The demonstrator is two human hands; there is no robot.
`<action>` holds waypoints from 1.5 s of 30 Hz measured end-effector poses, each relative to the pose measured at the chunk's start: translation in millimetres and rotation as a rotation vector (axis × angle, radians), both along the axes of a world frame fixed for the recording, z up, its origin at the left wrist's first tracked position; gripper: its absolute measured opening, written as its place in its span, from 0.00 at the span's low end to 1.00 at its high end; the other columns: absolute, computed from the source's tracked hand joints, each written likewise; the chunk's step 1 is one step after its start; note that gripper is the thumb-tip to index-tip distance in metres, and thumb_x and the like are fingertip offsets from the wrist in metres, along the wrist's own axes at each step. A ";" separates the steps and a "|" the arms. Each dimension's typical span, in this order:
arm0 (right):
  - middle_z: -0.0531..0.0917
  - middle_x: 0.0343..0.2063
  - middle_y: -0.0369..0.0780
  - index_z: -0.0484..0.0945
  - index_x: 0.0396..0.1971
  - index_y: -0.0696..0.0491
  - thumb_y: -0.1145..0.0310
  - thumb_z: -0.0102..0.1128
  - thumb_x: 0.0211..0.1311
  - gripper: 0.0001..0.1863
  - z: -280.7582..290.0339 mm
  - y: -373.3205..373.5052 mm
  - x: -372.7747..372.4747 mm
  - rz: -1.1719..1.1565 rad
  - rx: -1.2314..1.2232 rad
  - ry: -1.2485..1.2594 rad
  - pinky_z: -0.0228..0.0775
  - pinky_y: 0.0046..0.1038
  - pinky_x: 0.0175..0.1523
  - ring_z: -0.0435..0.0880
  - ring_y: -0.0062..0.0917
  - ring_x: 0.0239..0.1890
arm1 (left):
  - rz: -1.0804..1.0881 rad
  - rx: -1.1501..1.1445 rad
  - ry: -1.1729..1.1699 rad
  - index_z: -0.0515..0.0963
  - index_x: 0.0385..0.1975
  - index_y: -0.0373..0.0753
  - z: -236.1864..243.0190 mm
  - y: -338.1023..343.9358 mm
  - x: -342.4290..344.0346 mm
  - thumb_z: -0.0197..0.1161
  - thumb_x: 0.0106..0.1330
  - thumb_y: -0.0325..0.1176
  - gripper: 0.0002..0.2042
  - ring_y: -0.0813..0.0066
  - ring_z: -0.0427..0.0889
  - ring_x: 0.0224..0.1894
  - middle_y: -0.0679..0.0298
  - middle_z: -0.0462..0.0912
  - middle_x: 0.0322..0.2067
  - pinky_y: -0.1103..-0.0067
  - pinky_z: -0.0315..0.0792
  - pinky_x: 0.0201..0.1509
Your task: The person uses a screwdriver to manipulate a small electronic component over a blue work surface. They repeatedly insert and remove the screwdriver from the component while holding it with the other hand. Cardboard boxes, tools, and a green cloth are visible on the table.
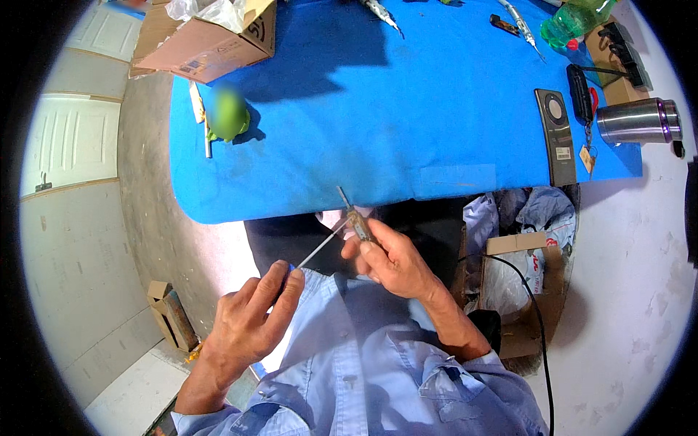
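Observation:
My left hand [251,312] is closed round the blue handle of a screwdriver [317,251], whose thin metal shaft points up and to the right. Between the fingers of my right hand [389,263] is a small worn metal part [358,224] with a slim rod sticking out of its top end. The screwdriver's tip lies at the side of this part; whether it touches cannot be made out. Both hands are in front of my chest, just below the near edge of the blue-covered table [349,145]. My right fingers hide the part's lower end.
On the table are a cardboard box [211,47], a green roundish object [228,116], a grey flat box [555,134], a steel tumbler [632,121] and a green bottle [574,25]. Below the table stands an open carton [534,305] with plastic bags; a black cable [540,320] hangs beside it.

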State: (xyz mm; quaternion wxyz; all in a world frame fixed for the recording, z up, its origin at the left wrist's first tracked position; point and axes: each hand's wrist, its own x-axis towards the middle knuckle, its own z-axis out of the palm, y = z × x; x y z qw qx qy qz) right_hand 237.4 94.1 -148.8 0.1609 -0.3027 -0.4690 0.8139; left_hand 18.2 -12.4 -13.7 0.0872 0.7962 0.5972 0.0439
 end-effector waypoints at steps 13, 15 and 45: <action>0.81 0.27 0.48 0.67 0.64 0.60 0.69 0.51 0.76 0.21 -2.7 -1.1 -2.0 -0.080 0.412 -0.158 0.71 0.36 0.32 0.82 0.36 0.25 | -0.050 -0.014 0.071 0.79 0.53 0.31 3.5 3.6 6.9 0.67 0.54 0.22 0.23 0.77 0.77 0.26 0.53 0.82 0.47 0.82 0.73 0.21; 0.81 0.29 0.54 0.67 0.62 0.60 0.69 0.52 0.76 0.20 -1.1 -2.0 -4.0 -0.086 0.470 -0.211 0.71 0.43 0.33 0.83 0.46 0.29 | -0.077 0.001 0.126 0.79 0.53 0.30 3.2 2.7 8.1 0.67 0.54 0.22 0.23 0.79 0.76 0.25 0.54 0.82 0.45 0.83 0.72 0.20; 0.83 0.34 0.60 0.61 0.66 0.64 0.76 0.52 0.71 0.26 6.7 -1.8 -3.5 -0.051 0.614 -0.335 0.75 0.50 0.36 0.84 0.58 0.36 | 0.658 -0.439 -0.801 0.82 0.50 0.30 -7.4 12.0 2.4 0.66 0.70 0.25 0.12 0.82 0.77 0.22 0.60 0.87 0.29 0.81 0.67 0.23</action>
